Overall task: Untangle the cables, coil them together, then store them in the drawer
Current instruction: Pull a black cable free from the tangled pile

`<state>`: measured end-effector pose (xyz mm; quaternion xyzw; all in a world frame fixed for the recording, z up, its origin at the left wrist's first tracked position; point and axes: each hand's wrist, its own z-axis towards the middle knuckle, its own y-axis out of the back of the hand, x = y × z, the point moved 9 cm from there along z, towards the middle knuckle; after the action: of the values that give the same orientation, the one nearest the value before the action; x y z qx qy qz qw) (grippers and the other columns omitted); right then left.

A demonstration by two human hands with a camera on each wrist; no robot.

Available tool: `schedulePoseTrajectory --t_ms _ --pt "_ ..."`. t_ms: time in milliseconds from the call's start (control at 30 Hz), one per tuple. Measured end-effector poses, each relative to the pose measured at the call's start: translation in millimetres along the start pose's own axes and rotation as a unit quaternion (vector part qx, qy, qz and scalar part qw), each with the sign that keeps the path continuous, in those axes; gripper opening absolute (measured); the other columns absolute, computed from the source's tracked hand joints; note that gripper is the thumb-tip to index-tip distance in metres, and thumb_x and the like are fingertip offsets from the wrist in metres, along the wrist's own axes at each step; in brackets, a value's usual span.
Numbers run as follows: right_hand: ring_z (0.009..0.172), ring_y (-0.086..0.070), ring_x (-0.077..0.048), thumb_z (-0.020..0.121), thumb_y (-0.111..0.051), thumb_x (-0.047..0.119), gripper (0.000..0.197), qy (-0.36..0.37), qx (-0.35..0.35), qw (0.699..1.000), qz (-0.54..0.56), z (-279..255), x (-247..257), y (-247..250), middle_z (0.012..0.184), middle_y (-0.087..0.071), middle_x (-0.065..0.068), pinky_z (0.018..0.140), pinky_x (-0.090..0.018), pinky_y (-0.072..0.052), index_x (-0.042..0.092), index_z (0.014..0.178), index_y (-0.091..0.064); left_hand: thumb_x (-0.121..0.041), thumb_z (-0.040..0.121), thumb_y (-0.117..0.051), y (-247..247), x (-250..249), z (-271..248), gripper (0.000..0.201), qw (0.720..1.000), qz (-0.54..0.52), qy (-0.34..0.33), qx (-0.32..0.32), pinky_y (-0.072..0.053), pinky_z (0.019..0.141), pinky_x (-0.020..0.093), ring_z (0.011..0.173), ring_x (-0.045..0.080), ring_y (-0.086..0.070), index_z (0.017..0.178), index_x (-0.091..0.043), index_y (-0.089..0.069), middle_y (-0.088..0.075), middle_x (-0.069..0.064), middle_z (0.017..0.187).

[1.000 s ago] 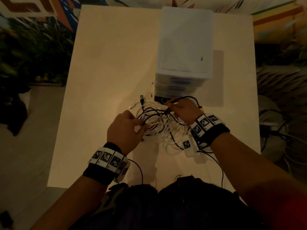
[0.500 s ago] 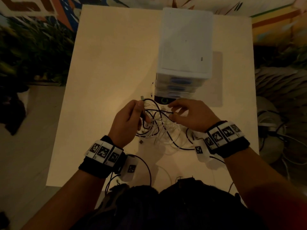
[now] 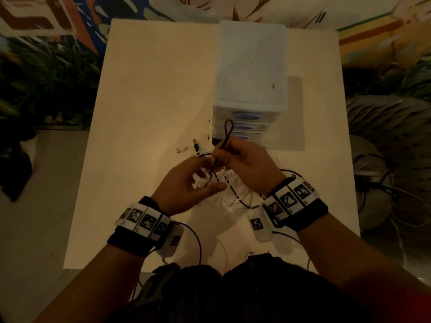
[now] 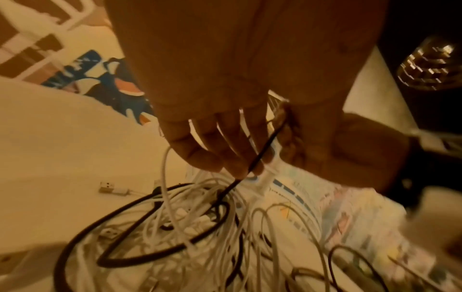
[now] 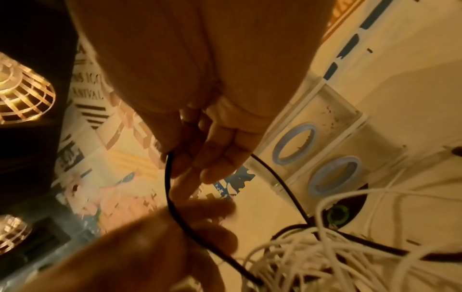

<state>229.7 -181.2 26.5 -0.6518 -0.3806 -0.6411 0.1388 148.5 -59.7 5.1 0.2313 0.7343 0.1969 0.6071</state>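
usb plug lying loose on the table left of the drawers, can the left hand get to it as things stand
Probably not at once: the left hand is holding white cables. The usb plug lies bare on the table just beyond it, nothing between.

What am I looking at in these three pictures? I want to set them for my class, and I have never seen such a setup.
There is no machine: a person works with bare hands, wearing one camera on the head and one on each wrist. The head view looks down on a pale table with a small white drawer unit. The other two look along each hand. A tangle of white cables and a black cable lies before the drawers. The left hand holds white cables; the right hand pinches a raised loop of the black cable. The drawers look closed.
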Motion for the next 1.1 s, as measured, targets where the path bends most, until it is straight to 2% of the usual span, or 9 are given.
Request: schedulePoseTrajectory --t_ms 133,267,433,567,667,800,867,1000,1100 --pt "0.089 -0.071 -0.011 0.103 -0.054 0.02 0.012 0.005 0.006 0.999 0.037 4 11 1 0.093 -0.074 0.006 0.083 -0.032 -0.058 0.025 0.104 -0.065 -0.042 0.093 -0.059 1 -13 3 0.029 0.994 0.059 -0.053 -0.074 -0.046 0.063 0.019 0.07 0.003 -0.056 0.099 -0.021 -0.077 -0.065 -0.011 0.085" --pt "0.093 -0.071 -0.015 0.107 -0.044 0.022 0.024 -0.049 0.014 0.996 0.077 3 -3 7 0.103 -0.074 0.0 0.082 -0.027 -0.055 0.017 0.119 -0.064 -0.031 0.095 -0.067 24 -10 -3 0.016 0.987 -0.033 -0.033 -0.156 -0.052 0.073 0.021 0.082 0.002 -0.067 0.104 -0.024 -0.079 -0.075 -0.009 0.088" --pt "0.096 -0.063 -0.007 0.095 -0.064 0.04 0.032 0.009 0.132 0.976 -0.173 -13 -13 -35 0.112 -0.069 0.009 0.082 -0.023 -0.049 0.03 0.126 -0.063 -0.019 0.091 -0.068 26 1 -9 0.014 0.958 -0.235 0.035 -0.162 -0.056 0.084 0.021 0.094 0.007 -0.073 0.101 -0.027 -0.076 -0.078 -0.015 0.092" --pt "0.084 -0.061 -0.017 0.098 -0.058 0.044 0.028 0.011 0.071 0.973 -0.22 -11 -18 -47 0.095 -0.069 0.0 0.073 -0.032 -0.047 0.022 0.11 -0.07 -0.008 0.093 -0.066 21 1 -8 0.014 0.948 -0.269 0.037 -0.163 -0.054 0.082 0.019 0.092 0.005 -0.072 0.098 -0.018 -0.075 -0.077 -0.014 0.09" --pt "0.087 -0.059 -0.013 0.099 -0.058 0.037 0.023 0.031 0.057 0.976 -0.209 -12 -15 -47 0.098 -0.066 0.002 0.074 -0.027 -0.045 0.022 0.113 -0.069 -0.018 0.094 -0.066 25 1 -11 0.013 0.955 -0.243 0.021 -0.17 -0.053 0.08 0.018 0.092 0.003 -0.07 0.105 -0.022 -0.072 -0.075 -0.016 0.096" --pt "0.089 -0.068 -0.01 0.103 -0.054 0.024 0.016 0.018 0.008 0.998 -0.065 -12 -8 -31 0.099 -0.072 0.003 0.081 -0.033 -0.054 0.016 0.11 -0.065 -0.052 0.084 -0.073 9 9 -12 0.054 0.991 -0.109 0.034 -0.076 -0.051 0.081 0.014 0.1 -0.002 -0.063 0.133 -0.034 -0.058 -0.067 -0.022 0.113" --pt "0.09 -0.068 -0.01 0.104 -0.052 0.027 0.017 0.023 -0.001 0.999 -0.028 -10 -6 -26 0.098 -0.072 0.006 0.084 -0.038 -0.055 0.016 0.108 -0.064 -0.067 0.083 -0.065 -1 12 -14 0.054 0.998 0.01 0.012 -0.057 -0.047 0.074 0.019 0.088 -0.002 -0.057 0.122 -0.03 -0.067 -0.065 -0.018 0.102" --pt "0.088 -0.066 -0.012 0.104 -0.052 0.031 0.018 0.055 0.045 0.995 -0.064 -10 0 -40 0.095 -0.07 0.007 0.082 -0.042 -0.054 0.019 0.106 -0.065 -0.058 0.088 -0.049 -3 23 -14 0.048 0.994 0.064 -0.001 -0.094 -0.053 0.065 0.035 0.076 0.016 -0.065 0.095 -0.021 -0.078 -0.073 -0.002 0.088" --pt "0.094 -0.068 -0.012 0.104 -0.051 0.032 0.018 0.042 0.021 0.999 -0.023 -9 -3 -33 0.1 -0.071 0.006 0.085 -0.042 -0.055 0.021 0.113 -0.062 -0.058 0.089 -0.049 4 21 -16 0.048 0.989 0.081 -0.008 -0.124 -0.05 0.065 0.019 0.079 0.011 -0.068 0.103 -0.024 -0.08 -0.078 -0.002 0.093"
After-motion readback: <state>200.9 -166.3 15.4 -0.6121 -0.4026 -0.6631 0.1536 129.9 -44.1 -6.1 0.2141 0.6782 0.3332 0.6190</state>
